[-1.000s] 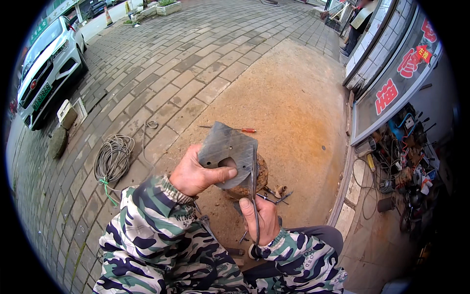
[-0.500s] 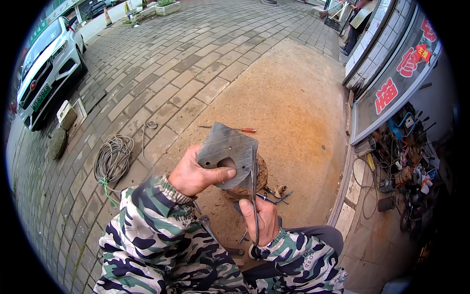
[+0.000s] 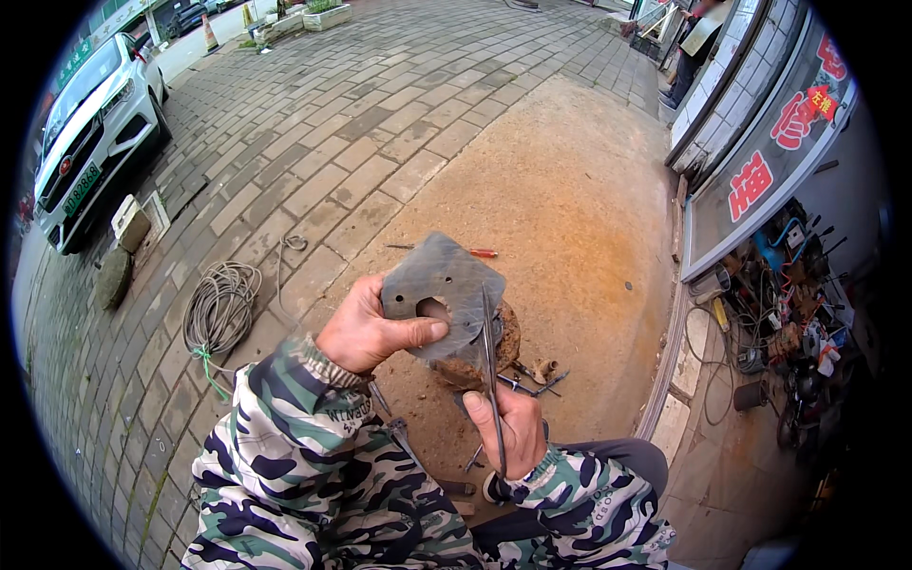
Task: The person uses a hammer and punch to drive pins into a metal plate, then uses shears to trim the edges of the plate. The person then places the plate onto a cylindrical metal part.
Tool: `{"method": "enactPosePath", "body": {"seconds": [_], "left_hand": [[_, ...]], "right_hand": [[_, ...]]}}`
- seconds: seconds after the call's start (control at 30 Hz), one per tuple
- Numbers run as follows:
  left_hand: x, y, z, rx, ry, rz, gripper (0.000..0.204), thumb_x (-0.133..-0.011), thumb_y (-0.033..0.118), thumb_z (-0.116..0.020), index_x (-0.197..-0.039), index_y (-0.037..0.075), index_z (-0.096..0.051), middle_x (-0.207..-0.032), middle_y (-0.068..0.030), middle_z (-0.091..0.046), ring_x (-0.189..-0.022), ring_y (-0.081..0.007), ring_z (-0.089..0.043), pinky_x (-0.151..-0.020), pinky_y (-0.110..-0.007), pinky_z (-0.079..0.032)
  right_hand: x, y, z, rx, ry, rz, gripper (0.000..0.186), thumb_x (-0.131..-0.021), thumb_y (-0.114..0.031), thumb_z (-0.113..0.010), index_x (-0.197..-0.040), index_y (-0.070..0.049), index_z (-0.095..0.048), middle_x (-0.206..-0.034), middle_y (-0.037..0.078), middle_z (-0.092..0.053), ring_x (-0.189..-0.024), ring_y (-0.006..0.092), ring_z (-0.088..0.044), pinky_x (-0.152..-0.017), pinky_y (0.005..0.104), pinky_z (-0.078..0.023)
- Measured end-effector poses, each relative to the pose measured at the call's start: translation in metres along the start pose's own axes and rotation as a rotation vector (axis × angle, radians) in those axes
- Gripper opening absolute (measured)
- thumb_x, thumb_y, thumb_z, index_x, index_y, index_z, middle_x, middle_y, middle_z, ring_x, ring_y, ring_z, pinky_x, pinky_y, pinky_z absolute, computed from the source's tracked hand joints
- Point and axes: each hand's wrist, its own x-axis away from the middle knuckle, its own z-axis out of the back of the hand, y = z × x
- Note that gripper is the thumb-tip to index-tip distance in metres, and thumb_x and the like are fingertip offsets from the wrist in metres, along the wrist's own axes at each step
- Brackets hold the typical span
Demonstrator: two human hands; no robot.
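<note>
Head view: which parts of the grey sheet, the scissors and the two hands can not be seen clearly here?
- Grey sheet: its left lower edge is hidden under the left hand.
- Scissors: handles hidden inside the right hand; blade tips too thin to separate.
- Round brown block: mostly covered by the sheet.
- Small tools on the ground: too small to identify.

The sheet [image 3: 442, 290] at the centre of the frame looked like dull grey rubber or gasket stuff, matt and a little scuffed. The scissors [image 3: 491, 370] crossing it were bare metal with a faint shine. Beneath lay a rusty, rough round part [image 3: 484, 361], brown and crusted. The sleeves [image 3: 313, 456] at the lower edge were soft camouflage cloth. The ground [image 3: 560, 190] was sandy, gritty dirt; to the upper left the paving [image 3: 313, 123] was matt grey brick. The car [image 3: 90, 123] at the far left had glossy white paint.
</note>
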Motion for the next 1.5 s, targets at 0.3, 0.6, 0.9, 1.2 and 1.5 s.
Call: {"method": "enactPosePath", "body": {"seconds": [0.3, 0.6, 0.9, 1.2, 1.5], "left_hand": [[0.0, 0.013, -0.018, 0.124, 0.017, -0.063, 0.035, -0.079, 0.005, -0.082, -0.11, 0.001, -0.067, -0.094, -0.0027, -0.071, -0.086, -0.0138, -0.066, -0.08, -0.029, -0.053], [-0.006, -0.022, -0.025, 0.213, 0.15, -0.112, 0.035, -0.083, -0.003, -0.077, -0.115, -0.001, -0.065, -0.106, -0.0067, -0.072, -0.096, -0.0147, -0.067, -0.089, -0.032, -0.054], [-0.003, -0.017, -0.032, 0.178, 0.15, -0.075, 0.035, -0.079, -0.001, -0.08, -0.111, 0.001, -0.066, -0.093, -0.0058, -0.072, -0.083, -0.0149, -0.069, -0.075, -0.029, -0.057], [-0.005, -0.02, -0.027, 0.206, 0.128, -0.035, 0.042, -0.081, -0.004, -0.078, -0.12, -0.002, -0.063, -0.11, -0.0091, -0.072, -0.098, -0.0169, -0.068, -0.09, -0.033, -0.055], [-0.004, -0.012, -0.025, 0.211, 0.103, -0.035, 0.042, -0.079, -0.001, -0.08, -0.118, -0.001, -0.063, -0.102, -0.008, -0.072, -0.09, -0.0165, -0.07, -0.084, -0.032, -0.056]], "right_hand": [[0.002, 0.001, 0.0, 0.024, 0.012, -0.015, 0.042, -0.097, -0.035, -0.064, -0.083, 0.004, -0.061, -0.062, 0.021, -0.057, -0.055, 0.0325, -0.057, -0.056, 0.0392, -0.046], [0.001, 0.01, -0.009, 0.045, 0.078, 0.031, 0.04, -0.096, -0.035, -0.065, -0.086, 0.004, -0.062, -0.062, 0.02, -0.058, -0.056, 0.0344, -0.06, -0.057, 0.0392, -0.047], [-0.002, 0.001, -0.008, -0.046, 0.032, -0.122, 0.043, -0.098, -0.038, -0.062, -0.091, 0.004, -0.063, -0.064, 0.017, -0.059, -0.058, 0.0249, -0.058, -0.059, 0.0377, -0.046], [-0.003, -0.002, -0.005, -0.009, 0.028, -0.1, 0.046, -0.098, -0.041, -0.061, -0.09, 0.004, -0.063, -0.063, 0.016, -0.058, -0.058, 0.0234, -0.057, -0.059, 0.0373, -0.046], [-0.003, 0.003, -0.005, 0.012, 0.05, 0.009, 0.045, -0.098, -0.039, -0.063, -0.086, 0.005, -0.062, -0.062, 0.018, -0.058, -0.056, 0.0266, -0.057, -0.057, 0.0386, -0.046]]}}
